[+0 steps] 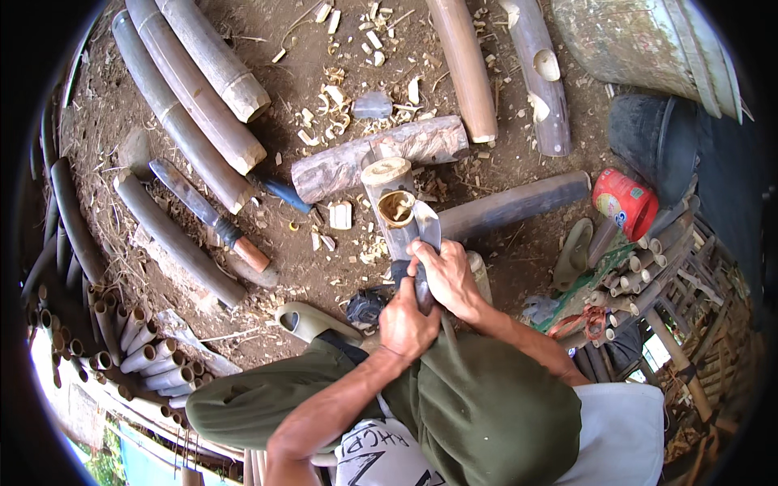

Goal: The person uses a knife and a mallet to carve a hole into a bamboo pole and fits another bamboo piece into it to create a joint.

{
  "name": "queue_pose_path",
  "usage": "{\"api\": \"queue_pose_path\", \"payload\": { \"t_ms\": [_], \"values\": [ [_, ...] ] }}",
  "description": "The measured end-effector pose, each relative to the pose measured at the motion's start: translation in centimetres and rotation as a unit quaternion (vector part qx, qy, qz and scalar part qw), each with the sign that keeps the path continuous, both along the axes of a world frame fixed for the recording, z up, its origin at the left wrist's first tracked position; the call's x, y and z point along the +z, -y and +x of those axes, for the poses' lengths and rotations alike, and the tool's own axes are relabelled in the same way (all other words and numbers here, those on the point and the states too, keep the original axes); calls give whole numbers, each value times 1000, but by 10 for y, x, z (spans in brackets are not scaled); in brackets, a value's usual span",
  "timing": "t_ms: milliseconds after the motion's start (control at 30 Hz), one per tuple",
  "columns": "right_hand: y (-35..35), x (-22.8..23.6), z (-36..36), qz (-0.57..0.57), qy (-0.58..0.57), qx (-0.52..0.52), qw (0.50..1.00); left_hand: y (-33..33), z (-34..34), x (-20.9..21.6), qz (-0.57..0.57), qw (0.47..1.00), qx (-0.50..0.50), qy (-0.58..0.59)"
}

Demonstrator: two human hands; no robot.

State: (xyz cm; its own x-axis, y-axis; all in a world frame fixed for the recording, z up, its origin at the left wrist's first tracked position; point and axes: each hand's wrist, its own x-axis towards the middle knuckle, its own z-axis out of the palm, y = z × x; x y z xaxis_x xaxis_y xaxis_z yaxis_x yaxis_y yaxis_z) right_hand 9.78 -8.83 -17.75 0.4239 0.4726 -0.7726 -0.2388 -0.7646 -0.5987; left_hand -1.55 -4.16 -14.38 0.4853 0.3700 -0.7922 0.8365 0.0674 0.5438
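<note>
A bamboo tube (pixel 379 188) with a round hole cut near its far end points away from me and lies against a rough log (pixel 433 144). At the hole's right edge is the shiny blade of a knife (pixel 429 223). My right hand (pixel 450 277) is closed on the knife near the base of its blade, the thumb toward the bamboo. Closer to me, my left hand (pixel 408 324) wraps round the dark handle end, just in front of my knees. Pale shavings show inside the hole. The tube's near end is hidden by my hands.
Bamboo lengths (pixel 198 97) lie at the left, near a large knife (pixel 194 198) with a wooden handle. Another tube with cut holes (pixel 541 89) is at the far right. A red can (pixel 624 202), buckets (pixel 655 134) and sandals (pixel 574 255) stand right. Shavings litter the dirt.
</note>
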Motion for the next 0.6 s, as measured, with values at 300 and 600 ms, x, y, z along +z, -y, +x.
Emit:
{"api": "queue_pose_path", "payload": {
  "t_ms": [300, 600],
  "values": [
    [-47, -3, -17, 46, -125, 129, 983, -57, -62, -27, 4, 999, 45, -22],
    [-61, 8, 12, 249, -525, -452, 677, -201, 109, 64, 205, 795, -567, -65]
  ]
}}
